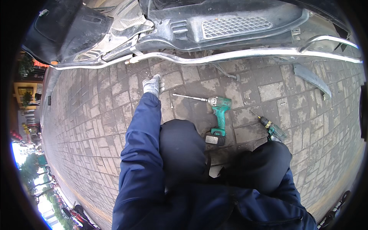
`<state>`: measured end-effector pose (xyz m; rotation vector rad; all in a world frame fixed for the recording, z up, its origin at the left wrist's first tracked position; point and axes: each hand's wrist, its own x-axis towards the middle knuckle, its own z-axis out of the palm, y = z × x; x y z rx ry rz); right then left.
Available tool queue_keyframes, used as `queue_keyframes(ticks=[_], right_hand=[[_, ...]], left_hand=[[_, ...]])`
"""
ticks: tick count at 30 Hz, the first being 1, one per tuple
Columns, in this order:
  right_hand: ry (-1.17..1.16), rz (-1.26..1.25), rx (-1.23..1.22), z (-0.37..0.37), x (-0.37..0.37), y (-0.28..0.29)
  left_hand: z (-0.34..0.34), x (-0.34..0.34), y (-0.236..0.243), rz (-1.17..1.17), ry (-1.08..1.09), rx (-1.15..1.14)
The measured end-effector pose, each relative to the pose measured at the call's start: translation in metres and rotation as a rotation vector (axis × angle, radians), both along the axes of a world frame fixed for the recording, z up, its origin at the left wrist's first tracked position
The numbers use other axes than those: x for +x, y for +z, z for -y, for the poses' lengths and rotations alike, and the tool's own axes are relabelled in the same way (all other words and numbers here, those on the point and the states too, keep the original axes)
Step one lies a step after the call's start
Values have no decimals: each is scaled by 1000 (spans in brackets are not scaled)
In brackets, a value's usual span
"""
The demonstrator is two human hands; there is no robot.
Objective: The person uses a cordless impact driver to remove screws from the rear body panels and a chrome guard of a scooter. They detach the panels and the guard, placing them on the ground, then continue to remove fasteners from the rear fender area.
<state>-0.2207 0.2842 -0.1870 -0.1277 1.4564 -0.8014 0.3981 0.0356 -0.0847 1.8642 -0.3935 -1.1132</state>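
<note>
My left hand [152, 85], in a whitish work glove, reaches out low over the paving in front of the scooter's chrome side rail [214, 58]. Its fingers look curled in, and whatever they may hold is hidden. A small screw [171, 104] lies just below and right of it. Closest on the right is a green cordless impact driver [221, 111] with a long shaft, lying on its side. Beyond that lies a second cordless tool, a green and yellow drill [273, 128] with a thin bit, partly behind my right knee. My right hand is out of sight; only its sleeve shows.
The worn dark scooter body [184, 28] with its ribbed floor panel [235, 27] spans the top. A curved grey plastic trim piece [313, 81] rests on the brick paving [96, 126] at right, with another small screw [283, 104] nearby. My knees are at the lower middle.
</note>
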Motion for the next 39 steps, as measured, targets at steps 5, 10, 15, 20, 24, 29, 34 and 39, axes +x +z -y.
queue_keyframes(ticks=[5, 10, 15, 20, 24, 29, 34, 39], right_hand=[[29, -142, 15, 21, 11, 22], [650, -534, -400, 166, 41, 135], [30, 558, -962, 287, 145, 224], [-430, 496, -770, 308, 205, 252], [-540, 440, -821, 318, 211, 259], [-597, 403, -812, 313, 237, 281], [-736, 403, -814, 254, 252, 287], [-643, 498, -852, 239, 243, 278]], left_hand=[[32, 4, -44, -2, 96, 38], [31, 8, -20, -146, 366, -47], [35, -41, 48, -561, 404, -290], [61, -118, 85, -896, 400, -494], [64, -151, 87, -956, 505, -592], [59, -156, 87, -939, 443, -608], [52, -157, 90, -954, 271, -830], [37, -157, 107, -1073, 317, -764]])
